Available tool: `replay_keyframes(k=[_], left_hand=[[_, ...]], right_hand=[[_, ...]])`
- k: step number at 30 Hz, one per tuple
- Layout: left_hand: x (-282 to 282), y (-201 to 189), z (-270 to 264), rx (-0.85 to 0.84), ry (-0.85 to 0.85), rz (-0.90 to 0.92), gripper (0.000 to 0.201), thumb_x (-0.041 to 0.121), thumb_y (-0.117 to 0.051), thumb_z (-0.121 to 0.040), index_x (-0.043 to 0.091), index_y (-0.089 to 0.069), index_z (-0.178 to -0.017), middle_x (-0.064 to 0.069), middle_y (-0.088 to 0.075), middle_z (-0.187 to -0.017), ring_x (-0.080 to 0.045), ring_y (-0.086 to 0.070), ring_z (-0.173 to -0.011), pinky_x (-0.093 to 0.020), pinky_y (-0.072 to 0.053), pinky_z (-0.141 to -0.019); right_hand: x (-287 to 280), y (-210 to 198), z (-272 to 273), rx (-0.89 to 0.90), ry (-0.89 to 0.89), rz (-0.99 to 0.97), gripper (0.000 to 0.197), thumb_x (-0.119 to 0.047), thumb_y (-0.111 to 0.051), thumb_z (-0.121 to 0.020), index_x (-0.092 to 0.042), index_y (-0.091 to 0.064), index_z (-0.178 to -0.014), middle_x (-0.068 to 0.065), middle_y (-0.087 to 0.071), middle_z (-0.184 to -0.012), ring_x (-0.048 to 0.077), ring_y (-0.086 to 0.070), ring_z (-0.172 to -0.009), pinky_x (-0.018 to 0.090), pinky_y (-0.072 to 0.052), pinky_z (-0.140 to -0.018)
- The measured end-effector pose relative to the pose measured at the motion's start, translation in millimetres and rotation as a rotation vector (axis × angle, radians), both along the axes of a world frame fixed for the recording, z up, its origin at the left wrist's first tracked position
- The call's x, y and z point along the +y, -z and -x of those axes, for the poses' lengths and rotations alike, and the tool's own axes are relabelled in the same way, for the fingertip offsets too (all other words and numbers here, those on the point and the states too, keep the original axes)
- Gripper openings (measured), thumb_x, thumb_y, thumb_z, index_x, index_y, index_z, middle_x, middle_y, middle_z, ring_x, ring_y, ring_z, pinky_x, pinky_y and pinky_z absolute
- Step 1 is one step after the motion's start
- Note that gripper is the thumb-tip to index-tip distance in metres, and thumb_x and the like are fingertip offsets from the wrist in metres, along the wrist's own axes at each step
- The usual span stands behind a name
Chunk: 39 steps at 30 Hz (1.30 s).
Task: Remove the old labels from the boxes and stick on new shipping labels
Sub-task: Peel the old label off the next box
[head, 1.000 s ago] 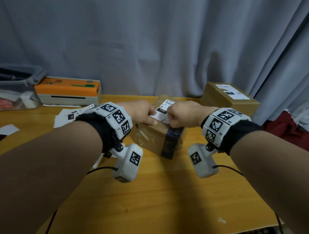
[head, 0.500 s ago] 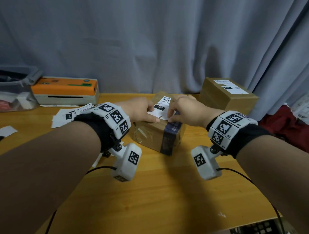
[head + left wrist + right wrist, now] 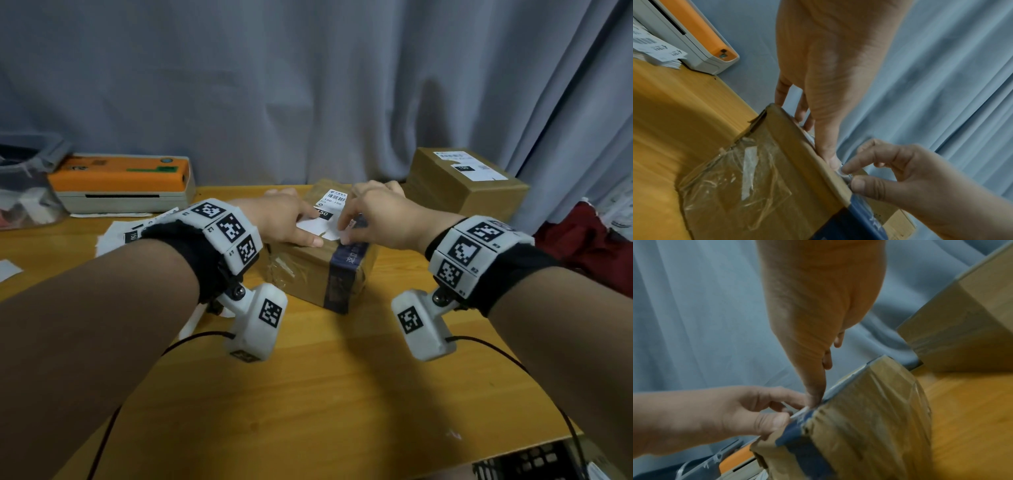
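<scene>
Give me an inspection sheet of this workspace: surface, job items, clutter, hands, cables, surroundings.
Surface: wooden table, bare in front.
Job's things: small taped box at centre, white label on top with a torn near edge; second box behind right, label on top; orange-topped label printer back left.
Clutter: loose label sheets left of the hands; clear bin at far left.
Hands: left hand rests on the label; right hand pinches the label's near edge.
Cables: black wrist-camera cables trail over the table.
Surroundings: grey curtain behind; red cloth at right.
</scene>
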State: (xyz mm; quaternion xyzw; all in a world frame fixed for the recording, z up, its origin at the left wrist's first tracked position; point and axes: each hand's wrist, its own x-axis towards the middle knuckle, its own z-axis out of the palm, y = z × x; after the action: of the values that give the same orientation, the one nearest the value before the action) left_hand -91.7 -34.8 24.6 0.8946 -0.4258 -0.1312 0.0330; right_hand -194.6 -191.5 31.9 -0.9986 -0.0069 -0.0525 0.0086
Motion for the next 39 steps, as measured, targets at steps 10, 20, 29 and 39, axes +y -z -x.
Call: replay_keyframes(k=[10, 20, 29, 39], left_hand=[[0.2, 1.5, -0.5, -0.014, -0.001, -0.005, 0.069, 0.059, -0.052, -0.084, 0.033, -0.033, -0.144, -0.005, -0.035, -0.133, -0.028, -0.026, -0.132, -0.042, -0.026, -0.110], [0.5, 4.3, -5.6, -0.018, 0.020, -0.004, 0.069, 0.060, -0.052, -0.084, 0.034, -0.032, -0.144, -0.005, -0.034, -0.135, -0.030, -0.026, -0.132, -0.046, -0.026, -0.111], [-4.6, -6.6, -5.2, -0.129, 0.050, -0.039, 0.062, 0.068, -0.050, -0.079, 0.034, -0.046, -0.131, 0.006, -0.039, -0.104, -0.021, -0.044, -0.113, -0.047, -0.029, -0.097], [-36.9, 8.0, 14.1, -0.095, 0.050, 0.435, 0.022, 0.033, -0.070, -0.081, 0.011, -0.066, -0.085, -0.005, -0.066, -0.089, -0.022, -0.058, -0.085, -0.028, -0.040, -0.068]], right_hand=[[7.3, -0.9, -6.7, -0.024, -0.032, 0.062, 0.010, -0.032, -0.062, -0.087, -0.024, -0.066, -0.084, -0.008, -0.041, -0.096, 0.017, -0.040, -0.108, 0.037, -0.022, -0.096], [9.6, -11.9, -14.2, -0.019, -0.012, 0.087, 0.009, -0.029, -0.059, -0.089, -0.027, -0.059, -0.080, 0.000, -0.049, -0.111, 0.020, -0.038, -0.110, 0.040, -0.024, -0.099], [4.1, -13.5, -15.2, -0.106, 0.031, -0.003, 0.009, -0.028, -0.064, -0.087, -0.021, -0.070, -0.088, 0.001, -0.051, -0.105, 0.021, -0.043, -0.108, 0.037, -0.027, -0.096], [-20.9, 7.0, 3.9, 0.104, 0.242, -0.303, 0.078, -0.048, -0.077, -0.070, -0.011, -0.044, -0.130, 0.001, -0.056, -0.115, 0.020, -0.055, -0.108, 0.028, -0.043, -0.084]])
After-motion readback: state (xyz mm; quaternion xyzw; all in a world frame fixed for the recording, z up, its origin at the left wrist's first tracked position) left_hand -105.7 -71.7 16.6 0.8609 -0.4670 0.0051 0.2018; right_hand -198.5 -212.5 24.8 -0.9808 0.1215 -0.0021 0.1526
